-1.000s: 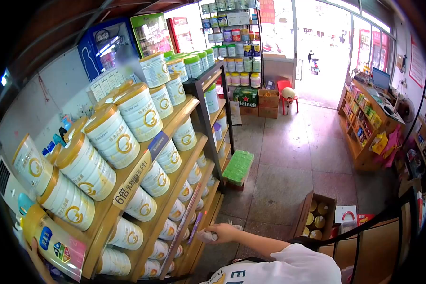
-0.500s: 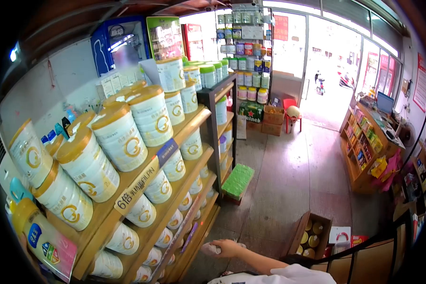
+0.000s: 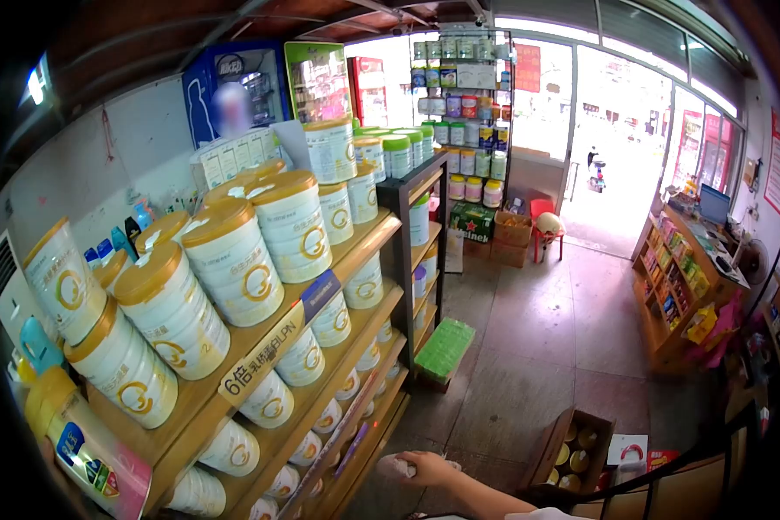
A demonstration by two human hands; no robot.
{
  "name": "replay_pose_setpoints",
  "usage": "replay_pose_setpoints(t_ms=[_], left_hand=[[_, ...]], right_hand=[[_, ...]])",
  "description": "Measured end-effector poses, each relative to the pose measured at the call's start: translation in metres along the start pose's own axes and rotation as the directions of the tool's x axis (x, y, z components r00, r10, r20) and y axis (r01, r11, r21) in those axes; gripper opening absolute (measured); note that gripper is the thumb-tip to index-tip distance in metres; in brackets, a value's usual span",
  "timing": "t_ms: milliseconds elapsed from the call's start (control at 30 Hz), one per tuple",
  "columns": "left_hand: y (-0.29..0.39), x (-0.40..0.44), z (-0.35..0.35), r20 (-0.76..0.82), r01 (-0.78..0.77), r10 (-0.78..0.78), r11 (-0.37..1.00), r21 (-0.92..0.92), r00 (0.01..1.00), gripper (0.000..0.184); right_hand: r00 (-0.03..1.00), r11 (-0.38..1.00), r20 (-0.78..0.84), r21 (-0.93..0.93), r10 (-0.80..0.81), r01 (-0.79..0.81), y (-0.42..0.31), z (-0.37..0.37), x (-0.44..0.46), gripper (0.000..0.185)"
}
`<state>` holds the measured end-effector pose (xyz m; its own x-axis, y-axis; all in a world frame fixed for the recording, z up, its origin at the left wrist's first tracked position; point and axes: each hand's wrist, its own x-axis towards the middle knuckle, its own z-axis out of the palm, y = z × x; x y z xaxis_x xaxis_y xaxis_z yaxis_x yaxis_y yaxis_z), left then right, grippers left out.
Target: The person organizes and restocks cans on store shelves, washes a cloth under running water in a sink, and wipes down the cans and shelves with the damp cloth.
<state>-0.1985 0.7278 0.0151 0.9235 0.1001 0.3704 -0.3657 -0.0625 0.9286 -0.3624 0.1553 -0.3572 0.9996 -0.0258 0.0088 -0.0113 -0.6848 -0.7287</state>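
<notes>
At the lower left, close to me, is a tilted milk powder can (image 3: 117, 451) with a gold lid, a blue label and a pink lower part. My left hand (image 3: 48, 451) grips its far left side; only a dim sliver of it shows at the dark edge of the view. My right hand (image 3: 435, 469) is low in the middle, beside the lower shelves, its fingers closed around a crumpled greyish-white cloth (image 3: 397, 465). On the wooden shelf (image 3: 191, 394) stand rows of white cans (image 3: 234, 264) with gold lids, some stacked.
A green-topped stool (image 3: 445, 348) stands at the shelf's end. An open carton of cans (image 3: 572, 451) lies on the floor to my right. Farther off are a red chair (image 3: 546, 227), a wooden counter (image 3: 676, 286) and a tall rack of cans (image 3: 464, 113) near the doorway.
The view has shifted slightly, so the shelves and floor items sit lower and farther right. The right hand stays low with the cloth, and the gold-lidded can remains at the lower left.
</notes>
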Motion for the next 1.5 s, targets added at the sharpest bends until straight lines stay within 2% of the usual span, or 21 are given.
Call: replay_pose_setpoints(t_ms=[33, 67, 567, 667, 700, 733, 767, 833, 867, 900, 933, 967, 1033, 1067, 1100, 1133, 1167, 1233, 1300, 1433, 1500], left_hand=[[-0.007, 0.004, -0.012, 0.016, 0.025, -0.025, 1.0, -0.01, 1.0, 0.059], [-0.008, 0.002, -0.01, -0.029, -0.018, 0.017, 0.999, -0.036, 0.999, 0.047], [-0.006, -0.008, -0.024, -0.194, 0.192, -0.252, 0.94, -0.282, 0.948, 0.055], [-0.011, 0.003, -0.045, -0.188, 0.171, -0.233, 0.939, -0.298, 0.954, 0.056], [-0.015, 0.01, -0.05, -0.167, 0.153, -0.213, 0.938, -0.31, 0.963, 0.056], [-0.007, 0.012, -0.031, 0.144, 0.245, -0.21, 0.92, -0.305, 0.967, 0.056], [0.0, 0.014, -0.013, 0.441, 0.32, -0.187, 0.914, -0.248, 0.878, 0.057], [-0.014, 0.021, -0.047, -0.049, 0.142, -0.161, 0.951, -0.274, 0.986, 0.056], [-0.02, 0.024, -0.068, -0.289, 0.068, -0.133, 0.972, -0.224, 0.948, 0.056], [-0.019, 0.023, -0.06, -0.372, -0.098, 0.097, 0.995, 0.016, 0.923, 0.052], [-0.022, 0.033, -0.089, -0.313, -0.115, 0.089, 0.991, -0.067, 0.946, 0.048], [-0.016, 0.027, -0.068, -0.292, -0.109, 0.072, 0.987, -0.114, 0.954, 0.044], [0.006, 0.004, -0.023, -0.047, 0.006, -0.016, 0.98, -0.197, 0.999, 0.038], [0.003, 0.005, -0.029, -0.151, -0.066, 0.044, 0.987, -0.144, 0.988, 0.039], [0.008, -0.007, -0.017, -0.017, -0.03, 0.028, 0.985, -0.171, 0.999, 0.039], [0.002, -0.005, -0.014, -0.221, -0.112, 0.099, 0.993, -0.046, 0.97, 0.04], [0.015, -0.02, 0.023, -0.268, -0.128, 0.125, 0.992, 0.007, 0.955, 0.039], [0.013, -0.019, 0.033, -0.146, -0.192, 0.201, 0.978, 0.078, 0.969, 0.034], [0.024, -0.018, 0.05, -0.005, -0.178, 0.178, 0.984, -0.013, 0.984, 0.036], [0.035, -0.027, 0.077, -0.048, -0.132, 0.133, 0.991, 0.024, 0.99, 0.045], [0.034, -0.025, 0.074, -0.026, -0.123, 0.124, 0.992, 0.021, 0.992, 0.049]], right_hand=[[0.999, 1.0, -0.046, -0.021, -0.008, 0.007, -0.002, -0.001, -0.001, 0.054], [0.999, 1.0, -0.046, -0.029, -0.01, 0.008, 0.003, 0.002, 0.001, 0.054], [1.0, 0.999, 0.014, 0.047, -0.023, 0.022, 0.008, 0.024, -0.012, 0.054], [0.998, 0.997, -0.008, 0.037, -0.068, 0.069, 0.011, 0.021, -0.009, 0.055], [0.998, 0.997, -0.005, 0.05, -0.058, 0.058, 0.01, 0.016, -0.009, 0.055], [0.999, 0.999, -0.007, 0.036, -0.036, 0.036, 0.009, 0.014, -0.009, 0.055], [1.0, 0.999, -0.004, 0.047, -0.006, 0.006, 0.011, 0.011, -0.01, 0.054], [0.999, 0.998, -0.011, 0.041, -0.037, 0.037, 0.013, 0.011, -0.008, 0.055], [1.0, 0.997, 0.019, 0.07, 0.011, -0.012, 0.013, 0.011, -0.009, 0.055], [1.0, 0.998, -0.03, 0.063, -0.005, 0.007, 0.023, 0.014, -0.009, 0.056], [1.0, 0.996, -0.015, 0.091, -0.002, 0.004, 0.015, 0.011, -0.009, 0.055], [1.0, 0.994, -0.012, 0.106, 0.018, -0.016, 0.009, 0.005, -0.01, 0.054], [0.999, 0.994, -0.041, 0.105, 0.0, 0.004, 0.019, 0.012, -0.01, 0.052], [0.999, 0.995, -0.047, 0.102, 0.007, -0.002, 0.016, 0.011, -0.013, 0.05], [0.999, 0.994, -0.053, 0.105, -0.012, 0.018, 0.009, 0.012, -0.014, 0.049], [0.998, 0.988, -0.062, 0.154, -0.019, 0.028, 0.013, 0.017, -0.015, 0.048], [0.997, 0.977, -0.063, 0.208, -0.035, 0.047, 0.016, 0.023, -0.013, 0.047], [0.999, 0.973, -0.04, 0.231, -0.019, 0.027, 0.008, 0.023, -0.014, 0.045], [0.998, 0.982, -0.062, 0.187, -0.023, 0.034, 0.018, 0.032, -0.016, 0.044], [0.996, 0.975, -0.014, 0.204, -0.091, 0.092, 0.029, 0.038, -0.014, 0.049], [1.0, 0.971, -0.005, 0.24, -0.023, 0.023, 0.024, 0.038, -0.017, 0.049]])
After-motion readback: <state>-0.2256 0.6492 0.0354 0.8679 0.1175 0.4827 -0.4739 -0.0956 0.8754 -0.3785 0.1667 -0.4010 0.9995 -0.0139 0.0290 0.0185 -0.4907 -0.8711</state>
